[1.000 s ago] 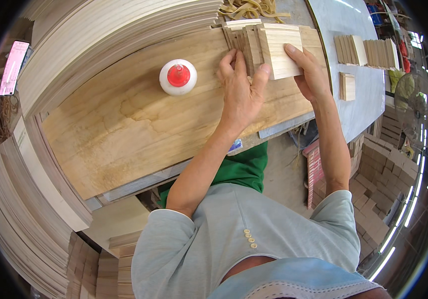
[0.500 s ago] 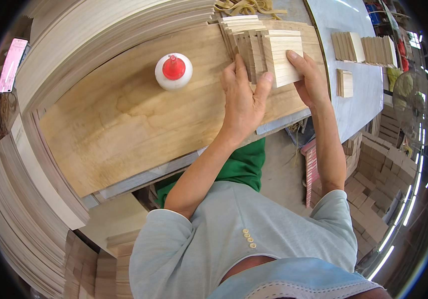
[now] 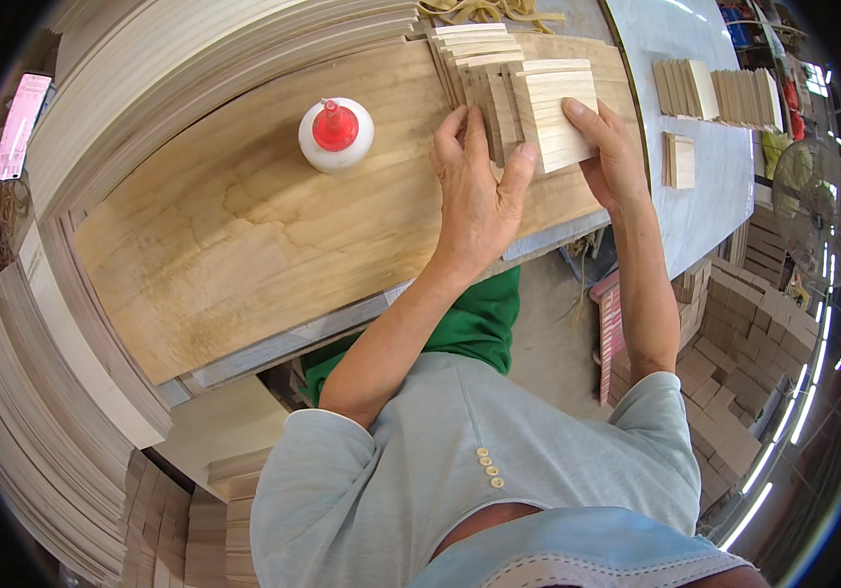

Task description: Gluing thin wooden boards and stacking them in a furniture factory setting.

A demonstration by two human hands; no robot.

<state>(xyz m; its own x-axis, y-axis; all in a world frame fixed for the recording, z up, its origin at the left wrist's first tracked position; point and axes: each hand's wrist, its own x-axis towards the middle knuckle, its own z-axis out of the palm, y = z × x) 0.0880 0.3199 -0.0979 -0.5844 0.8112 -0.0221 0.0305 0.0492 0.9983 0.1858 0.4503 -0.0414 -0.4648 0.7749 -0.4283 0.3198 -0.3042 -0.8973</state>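
Note:
A leaning row of small pale wooden boards (image 3: 559, 113) stands at the far right end of a plywood board. My left hand (image 3: 480, 196) is closed about its left and near sides, thumb against the near edge of the front piece and fingers at the side. At the right edge, my right hand (image 3: 614, 157) grips the front pieces, its thumb flat on the top face and its other fingers mostly hidden behind. Left of the row, a white squeeze bottle (image 3: 350, 159) with a red nozzle cap stands upright on the plywood board (image 3: 244, 245).
Long wooden strips (image 3: 205, 69) are piled along the far and left sides. On a grey table (image 3: 685, 216) to the right sit several small stacks of boards (image 3: 687, 90). Tan straps (image 3: 489, 12) lie at the back. A fan (image 3: 818, 196) and stacked blocks (image 3: 734, 392) are at right.
The fingers of my left hand have shifted slightly along the side of the row. My right hand keeps its hold, and the view has moved a little.

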